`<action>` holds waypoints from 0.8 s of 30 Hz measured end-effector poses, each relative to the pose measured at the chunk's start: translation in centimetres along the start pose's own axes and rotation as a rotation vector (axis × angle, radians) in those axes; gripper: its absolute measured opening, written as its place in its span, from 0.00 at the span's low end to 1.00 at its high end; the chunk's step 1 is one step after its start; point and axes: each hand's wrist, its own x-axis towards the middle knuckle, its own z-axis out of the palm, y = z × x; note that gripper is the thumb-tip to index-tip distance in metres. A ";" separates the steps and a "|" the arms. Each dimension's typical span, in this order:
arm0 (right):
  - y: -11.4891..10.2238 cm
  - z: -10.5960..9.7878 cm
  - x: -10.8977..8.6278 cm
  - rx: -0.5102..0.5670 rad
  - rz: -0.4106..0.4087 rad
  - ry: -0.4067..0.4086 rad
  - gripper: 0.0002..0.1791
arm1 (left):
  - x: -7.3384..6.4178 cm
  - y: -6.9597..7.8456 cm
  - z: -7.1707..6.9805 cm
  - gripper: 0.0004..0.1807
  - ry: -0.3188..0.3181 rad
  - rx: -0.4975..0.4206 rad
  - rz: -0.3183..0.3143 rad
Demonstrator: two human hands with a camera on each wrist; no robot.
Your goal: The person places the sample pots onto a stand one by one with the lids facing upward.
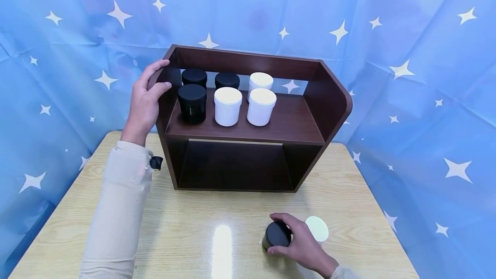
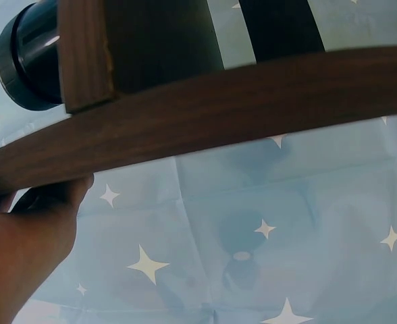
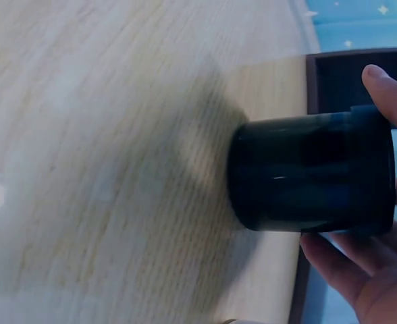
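My left hand (image 1: 143, 102) grips the left side panel of a dark brown two-tier shelf (image 1: 288, 117), thumb and fingers at its edge. In the left wrist view, the panel (image 2: 205, 111) crosses above that hand. Low at the front right, my right hand (image 1: 306, 246) holds a black lidded jar (image 1: 278, 234) with thumb and fingers around its lid end. The right wrist view shows this jar (image 3: 306, 175) with its base just over the table. Beside the right hand is a white-lidded jar (image 1: 317, 228), partly hidden by it.
On the shelf's upper tier stand black jars (image 1: 192, 104) at the left and white jars (image 1: 261, 107) toward the middle, in two rows. The shelf stands on a wooden table (image 1: 186, 231). A blue star-patterned curtain (image 1: 255, 7) hangs behind and at both sides.
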 end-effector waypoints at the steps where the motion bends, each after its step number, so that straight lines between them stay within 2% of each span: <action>1: 0.0 0.0 -0.1 0.002 0.004 -0.003 0.41 | 0.0 0.0 0.0 0.26 0.001 0.001 0.000; 16: 0.4 0.5 -0.7 0.050 -0.024 0.004 0.39 | 0.1 -0.3 -0.1 0.26 -0.002 -0.044 0.009; 24: 0.5 0.6 -0.7 0.023 -0.034 0.027 0.39 | 0.2 -0.2 0.0 0.26 -0.004 -0.055 0.008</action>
